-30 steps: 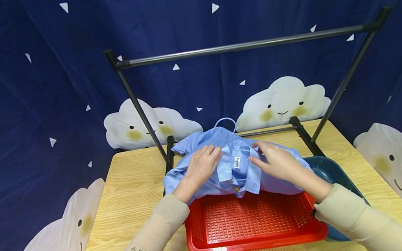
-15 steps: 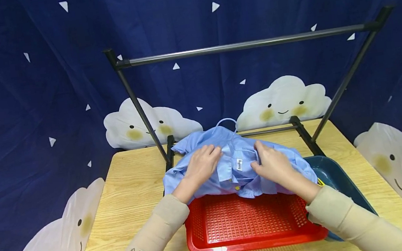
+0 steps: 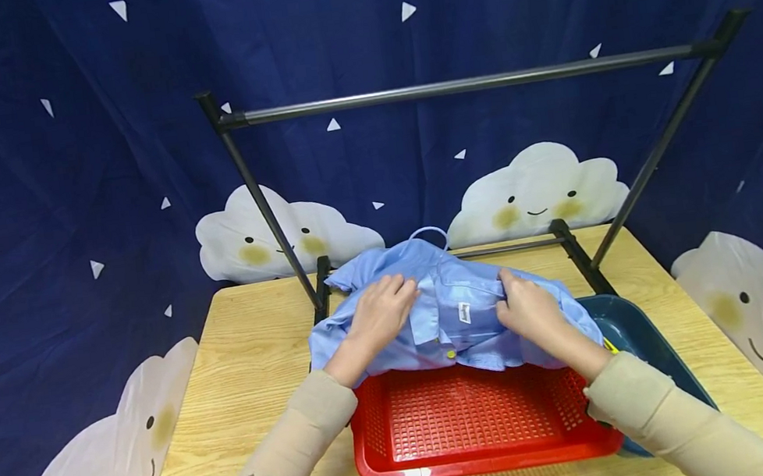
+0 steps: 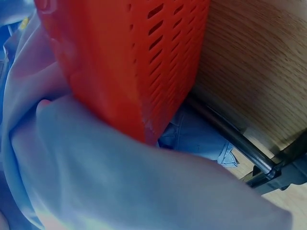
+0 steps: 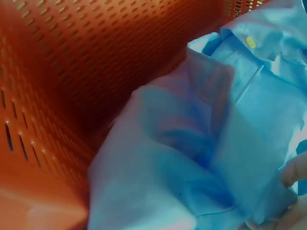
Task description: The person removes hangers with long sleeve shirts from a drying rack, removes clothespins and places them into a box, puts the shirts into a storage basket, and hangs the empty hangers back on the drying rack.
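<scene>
A light blue buttoned shirt (image 3: 472,290) lies over the back of the red basket, its front parted around a white label and a yellow button. The hook of a light blue hanger (image 3: 428,229) sticks out at the top; the hanger's body is under the cloth. My left hand (image 3: 382,315), fingers bent, holds the shirt's left front. With my right hand (image 3: 531,309) I pinch the edge of the right front; fingertips (image 5: 293,171) show at that cloth in the right wrist view. In the left wrist view, shirt cloth (image 4: 120,167) covers the foreground and hides the hand.
The perforated red basket (image 3: 492,461) stands on the wooden table (image 3: 253,347). A dark teal basket (image 3: 646,326) is at its right, partly behind my forearm, with something yellow at its edge. Behind them rises a metal clothes rack (image 3: 463,87) before a navy curtain (image 3: 358,29).
My right hand has taken hold of the right shirt front and moved slightly right, folding it outward and widening the opening. My left hand stays nearly still.
</scene>
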### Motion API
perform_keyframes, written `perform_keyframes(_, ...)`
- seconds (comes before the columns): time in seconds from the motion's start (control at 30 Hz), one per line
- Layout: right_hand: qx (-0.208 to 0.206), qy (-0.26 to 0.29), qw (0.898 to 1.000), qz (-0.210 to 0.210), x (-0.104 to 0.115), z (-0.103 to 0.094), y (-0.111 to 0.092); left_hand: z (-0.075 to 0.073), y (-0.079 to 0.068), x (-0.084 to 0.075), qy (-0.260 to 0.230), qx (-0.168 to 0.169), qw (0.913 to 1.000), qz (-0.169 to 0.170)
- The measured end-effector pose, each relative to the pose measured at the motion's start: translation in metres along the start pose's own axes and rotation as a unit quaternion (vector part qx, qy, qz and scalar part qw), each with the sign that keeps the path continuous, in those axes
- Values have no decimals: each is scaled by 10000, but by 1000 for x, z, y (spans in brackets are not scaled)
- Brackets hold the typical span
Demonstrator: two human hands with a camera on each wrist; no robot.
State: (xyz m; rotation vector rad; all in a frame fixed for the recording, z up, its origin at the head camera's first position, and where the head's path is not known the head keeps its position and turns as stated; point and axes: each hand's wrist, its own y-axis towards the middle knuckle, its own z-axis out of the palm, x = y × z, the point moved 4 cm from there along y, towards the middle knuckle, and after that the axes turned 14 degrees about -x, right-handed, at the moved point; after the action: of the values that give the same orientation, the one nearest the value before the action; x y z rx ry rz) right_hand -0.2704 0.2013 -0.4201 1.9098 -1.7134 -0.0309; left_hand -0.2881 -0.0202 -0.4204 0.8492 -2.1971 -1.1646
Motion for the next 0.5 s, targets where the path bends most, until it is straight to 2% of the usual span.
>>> perform_keyframes(0.2,-78,-137,9999,48,-13,-1,0,0,-1,3,73,-68,9999,4)
perform_keyframes(0.5,-283,-448,9985,155,-18,-4,-1,-2,1,2,55,-124,9999,47)
